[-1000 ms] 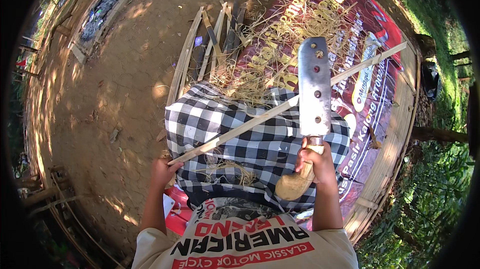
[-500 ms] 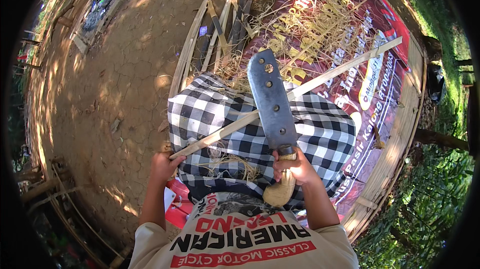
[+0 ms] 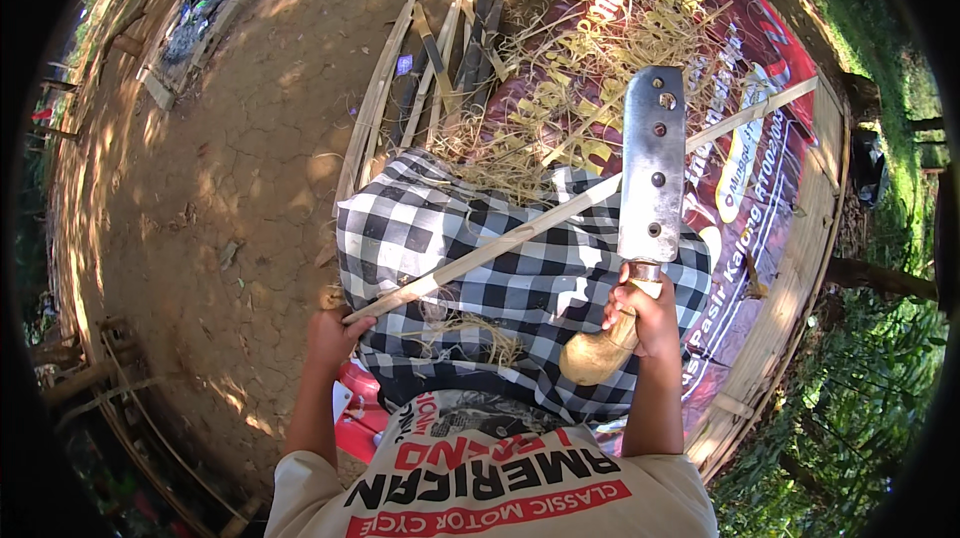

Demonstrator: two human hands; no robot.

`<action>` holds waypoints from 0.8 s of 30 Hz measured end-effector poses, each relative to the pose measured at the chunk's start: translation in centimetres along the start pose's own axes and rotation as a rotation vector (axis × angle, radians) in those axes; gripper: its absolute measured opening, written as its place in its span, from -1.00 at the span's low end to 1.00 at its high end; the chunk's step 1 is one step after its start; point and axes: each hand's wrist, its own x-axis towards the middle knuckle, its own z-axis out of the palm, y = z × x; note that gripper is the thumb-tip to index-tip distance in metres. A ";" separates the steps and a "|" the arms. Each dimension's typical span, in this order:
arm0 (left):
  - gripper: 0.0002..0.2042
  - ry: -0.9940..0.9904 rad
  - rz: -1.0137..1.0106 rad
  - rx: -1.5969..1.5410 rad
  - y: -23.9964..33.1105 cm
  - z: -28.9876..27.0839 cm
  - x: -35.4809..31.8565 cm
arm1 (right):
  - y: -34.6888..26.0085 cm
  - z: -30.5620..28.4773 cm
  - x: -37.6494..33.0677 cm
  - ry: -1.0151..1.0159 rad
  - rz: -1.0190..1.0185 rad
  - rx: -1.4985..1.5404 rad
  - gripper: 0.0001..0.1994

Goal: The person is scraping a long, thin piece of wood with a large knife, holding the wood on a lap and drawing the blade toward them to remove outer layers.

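Observation:
My left hand (image 3: 336, 336) is closed around the near end of a long pale bamboo strip (image 3: 520, 235). The strip slants up to the right across my lap, which is covered by a black-and-white checked cloth (image 3: 405, 228). In my right hand (image 3: 650, 316) is a machete with a broad steel blade (image 3: 645, 210), pierced by several holes, and a curved pale wooden handle (image 3: 597, 355). The blade points away from me and crosses over the strip, hiding a short stretch of it; whether they touch I cannot tell. Thin shavings (image 3: 490, 340) lie on the cloth near me.
Beyond my knees, several strips and sticks (image 3: 385, 93) lie on the bare earth (image 3: 230, 188). Curly shavings (image 3: 650, 33) are heaped on a dark red printed banner (image 3: 540, 88). A bamboo edge (image 3: 790, 308) runs along the right, with greenery past it.
The machete has moved right and outward along the strip, its blade turning more upright and catching the light. The strip's far end has shifted slightly right. My left hand has barely moved.

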 end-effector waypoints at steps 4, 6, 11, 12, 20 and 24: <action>-0.50 -0.016 -0.008 0.027 1.1 -0.6 0.0 | 3.2 0.6 0.1 0.029 0.009 -0.027 -0.84; -0.49 0.002 0.010 0.068 1.5 -0.7 0.1 | 4.9 1.2 -0.4 -0.179 0.130 -0.266 -0.81; -0.50 0.014 -0.026 0.024 0.8 -0.3 -0.4 | 5.5 2.5 -0.3 -0.329 0.251 -0.187 -0.80; -0.50 0.016 -0.029 0.016 1.1 -0.2 -0.4 | 5.1 2.5 -0.3 -0.312 0.318 -0.152 -0.81; -0.51 0.037 -0.010 0.033 1.9 -0.3 -0.4 | 3.8 1.6 -0.8 -0.427 0.457 0.071 -0.80; -0.52 0.043 -0.014 0.020 1.5 -0.1 -0.5 | 2.6 1.7 -0.1 -0.175 0.156 -0.052 -0.81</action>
